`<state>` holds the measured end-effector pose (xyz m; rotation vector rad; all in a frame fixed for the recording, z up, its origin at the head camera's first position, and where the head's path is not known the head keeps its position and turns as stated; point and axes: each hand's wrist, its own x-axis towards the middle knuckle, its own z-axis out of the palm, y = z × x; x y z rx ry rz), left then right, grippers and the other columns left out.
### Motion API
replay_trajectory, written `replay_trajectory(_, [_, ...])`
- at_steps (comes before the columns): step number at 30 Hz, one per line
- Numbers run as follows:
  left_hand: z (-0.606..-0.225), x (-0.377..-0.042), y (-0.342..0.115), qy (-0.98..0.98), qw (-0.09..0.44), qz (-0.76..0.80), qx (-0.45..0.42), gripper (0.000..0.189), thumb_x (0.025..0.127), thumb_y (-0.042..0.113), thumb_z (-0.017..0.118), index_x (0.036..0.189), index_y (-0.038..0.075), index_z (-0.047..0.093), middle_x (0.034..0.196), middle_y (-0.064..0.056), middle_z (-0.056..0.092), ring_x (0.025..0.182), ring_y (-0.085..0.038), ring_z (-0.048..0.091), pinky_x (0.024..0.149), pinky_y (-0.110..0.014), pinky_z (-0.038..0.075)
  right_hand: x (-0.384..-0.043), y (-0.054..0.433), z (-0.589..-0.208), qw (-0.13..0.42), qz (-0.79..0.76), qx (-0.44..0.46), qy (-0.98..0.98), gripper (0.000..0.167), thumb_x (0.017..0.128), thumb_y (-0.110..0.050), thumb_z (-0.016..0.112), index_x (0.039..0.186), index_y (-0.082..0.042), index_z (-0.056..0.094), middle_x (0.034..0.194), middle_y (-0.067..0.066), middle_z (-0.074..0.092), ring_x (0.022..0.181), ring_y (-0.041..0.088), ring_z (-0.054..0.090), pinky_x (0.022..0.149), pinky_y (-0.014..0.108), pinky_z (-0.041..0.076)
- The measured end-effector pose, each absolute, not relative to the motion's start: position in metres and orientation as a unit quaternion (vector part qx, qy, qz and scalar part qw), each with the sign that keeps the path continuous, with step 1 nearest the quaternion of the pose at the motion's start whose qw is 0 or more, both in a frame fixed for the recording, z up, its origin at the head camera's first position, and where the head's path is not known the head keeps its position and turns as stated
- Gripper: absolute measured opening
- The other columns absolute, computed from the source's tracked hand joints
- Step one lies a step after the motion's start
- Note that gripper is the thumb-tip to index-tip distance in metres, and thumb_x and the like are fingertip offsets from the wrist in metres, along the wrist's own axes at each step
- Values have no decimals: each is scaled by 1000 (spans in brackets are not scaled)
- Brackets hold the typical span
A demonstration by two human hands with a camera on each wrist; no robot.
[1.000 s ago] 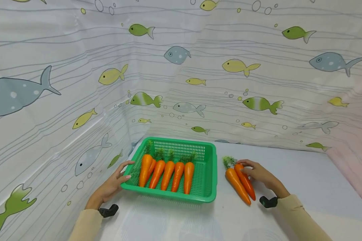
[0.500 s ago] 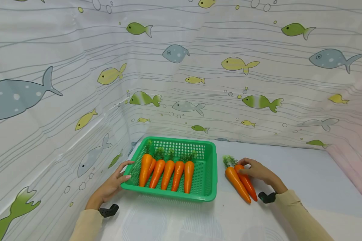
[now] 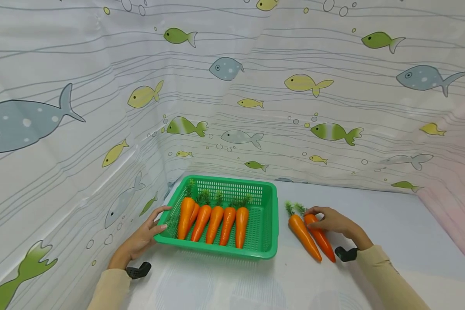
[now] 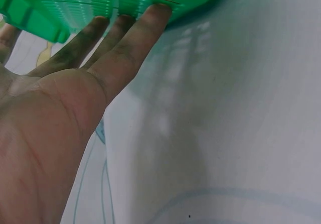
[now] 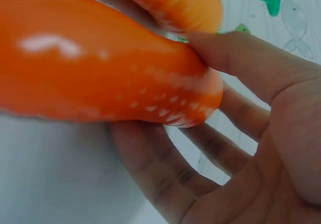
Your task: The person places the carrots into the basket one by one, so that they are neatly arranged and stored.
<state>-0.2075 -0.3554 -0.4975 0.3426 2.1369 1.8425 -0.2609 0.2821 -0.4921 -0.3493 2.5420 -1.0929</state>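
On the left of the table stands a green plastic basket (image 3: 263,232) with several orange carrots (image 3: 215,224) lying side by side inside, leafy tops toward the back. My left hand (image 3: 139,239) touches the basket's left end. In the left wrist view its fingers (image 4: 125,58) are fairly straight against the outer wall. To the right of the basket, my right hand (image 3: 335,224) holds a carrot (image 3: 322,243) near its leafy end. The right wrist view has the thumb on top of this carrot (image 5: 100,68) and fingers below. Another carrot (image 3: 305,239) lies just left of it.
A white cloth wall (image 3: 279,120) printed with fish rises behind the table and on the left. The table (image 3: 391,224) is covered in a pale sheet. Black wrist cameras sit on both wrists.
The held carrot has swung a little to the right at its tip, widening the gap to the neighbouring carrot. My left hand and the basket have stayed in place.
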Motion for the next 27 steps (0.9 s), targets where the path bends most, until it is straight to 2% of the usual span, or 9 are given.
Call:
replay_trajectory(2, [-497,-207,-355,743,149,641,118,61,108,15,51,160,25,20,156,-24,17,120,-42,44,90,-50,49,-260,283,-490,177,-376,-124,901,43,90,-30,79,129,-15,68,133,11,60,92,25,58,77,39,49])
replay_trajectory(6, [-497,-208,-356,748,147,636,122,61,108,16,51,161,25,20,158,-24,14,121,-35,44,89,-48,48,-259,285,-486,168,-362,-119,909,43,88,-29,81,126,-14,69,126,9,63,93,24,56,78,38,47])
replay_trajectory(9, [-498,-208,-357,746,149,637,122,62,108,16,51,161,25,20,158,-26,15,121,-36,44,90,-49,48,-257,288,-485,162,-363,-104,912,44,87,-29,82,125,-12,68,123,9,64,91,24,57,77,37,47])
replay_trajectory(16, [-498,-206,-356,738,156,645,120,62,108,15,51,161,26,19,153,-30,24,116,-34,53,88,-48,53,-255,300,-479,143,-392,-72,906,51,89,-35,81,131,-12,65,132,14,58,94,26,58,77,37,52])
replay_trajectory(20, [-498,-206,-356,743,155,640,120,62,109,15,50,161,26,19,156,-27,19,119,-35,48,89,-49,50,-252,304,-472,134,-445,-71,883,56,91,-35,79,136,-7,60,130,19,57,103,31,57,81,40,55])
replay_trajectory(27, [-497,-207,-356,748,151,635,119,61,109,17,50,161,26,19,161,-23,12,125,-38,41,91,-50,46,-249,304,-460,99,-487,-57,866,71,92,-41,78,145,-3,51,133,19,58,116,36,55,87,42,56])
